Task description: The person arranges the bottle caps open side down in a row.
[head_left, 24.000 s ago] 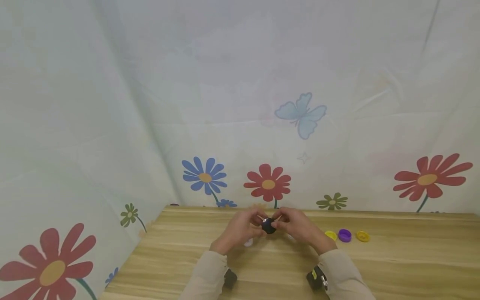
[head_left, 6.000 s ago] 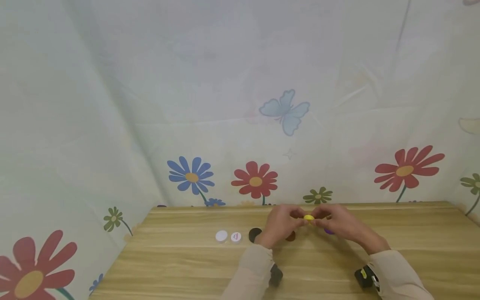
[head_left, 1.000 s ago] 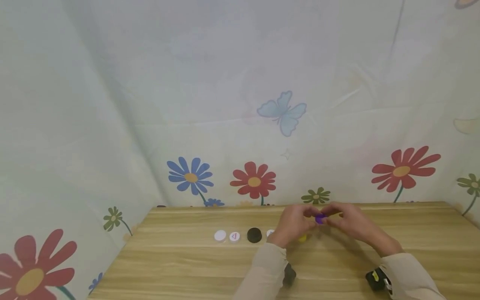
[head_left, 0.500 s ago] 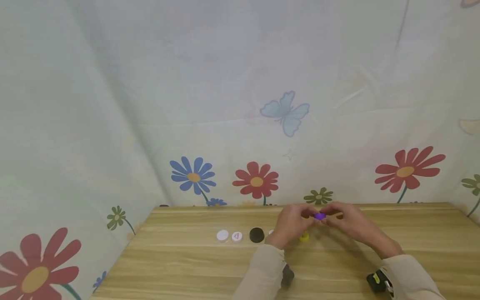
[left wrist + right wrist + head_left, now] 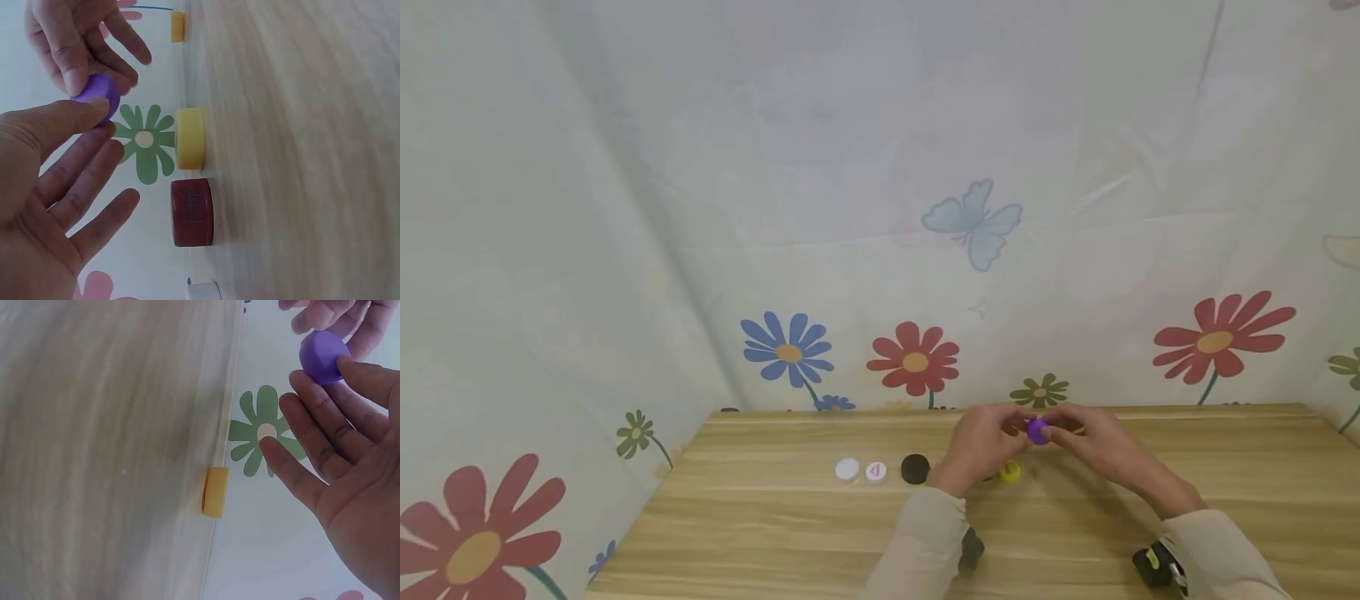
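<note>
A purple bottle cap (image 5: 1038, 431) is held above the table between both hands, its round face turned toward the head camera. My left hand (image 5: 981, 440) pinches its left side, thumb on the cap in the left wrist view. From the other side my right hand (image 5: 1097, 437) grips it, thumb pressed on the cap in the right wrist view, the lower fingers spread. Beneath the hands a yellow cap (image 5: 1011, 472) lies on the table. Beside it stands a dark red cap (image 5: 192, 212), mostly hidden by the left hand in the head view.
On the wooden table (image 5: 760, 517), left of the hands, lie a white cap (image 5: 847, 470), a white cap with a red mark (image 5: 876, 472) and a black cap (image 5: 915, 468). An orange cap (image 5: 215, 492) sits farther right. A flowered curtain (image 5: 850, 208) hangs behind.
Earlier the hands held a black cap, then a yellow one; both now lie on the table. Over the last second the purple cap has been tilted so its round face shows.
</note>
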A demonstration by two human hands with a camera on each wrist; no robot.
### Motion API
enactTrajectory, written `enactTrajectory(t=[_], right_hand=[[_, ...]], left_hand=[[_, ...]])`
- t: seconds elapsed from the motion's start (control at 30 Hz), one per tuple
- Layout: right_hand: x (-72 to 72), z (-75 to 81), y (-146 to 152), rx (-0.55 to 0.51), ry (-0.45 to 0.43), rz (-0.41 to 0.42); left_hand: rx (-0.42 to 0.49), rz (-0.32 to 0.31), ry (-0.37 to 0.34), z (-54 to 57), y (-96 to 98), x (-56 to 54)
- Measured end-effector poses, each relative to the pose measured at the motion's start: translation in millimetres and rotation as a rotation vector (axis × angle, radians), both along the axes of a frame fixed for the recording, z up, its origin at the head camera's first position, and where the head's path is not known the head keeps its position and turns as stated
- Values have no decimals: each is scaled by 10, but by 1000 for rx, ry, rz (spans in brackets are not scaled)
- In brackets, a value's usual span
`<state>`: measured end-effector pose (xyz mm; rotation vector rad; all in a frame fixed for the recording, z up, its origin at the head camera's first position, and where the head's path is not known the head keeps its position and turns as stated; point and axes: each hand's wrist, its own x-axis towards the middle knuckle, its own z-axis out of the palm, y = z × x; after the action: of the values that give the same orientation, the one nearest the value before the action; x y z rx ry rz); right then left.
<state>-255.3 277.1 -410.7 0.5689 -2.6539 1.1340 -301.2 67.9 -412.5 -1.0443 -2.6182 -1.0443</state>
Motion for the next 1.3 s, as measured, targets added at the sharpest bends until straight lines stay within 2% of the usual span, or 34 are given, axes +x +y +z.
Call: enactTrajectory(t=[0.3,0.5,0.9,1.17,1.3], right_hand=[[19,7,-39,-29,-12,-8],[27,14,-55,-47,-36,-12],[18,29,-23,-65,-50,116],[29,17,-34,-13,-55,129],[42,15,-46,25,-63,128]], left_hand=[[-28,-13,42,-12,-9,5],[-31,-25,46,-21,-26,-11],[-18,-24,-60,-45,-70,-21],[-6,-56,-133,-71,-67,-31],[-54,-60,-112,-70,-60,-28]])
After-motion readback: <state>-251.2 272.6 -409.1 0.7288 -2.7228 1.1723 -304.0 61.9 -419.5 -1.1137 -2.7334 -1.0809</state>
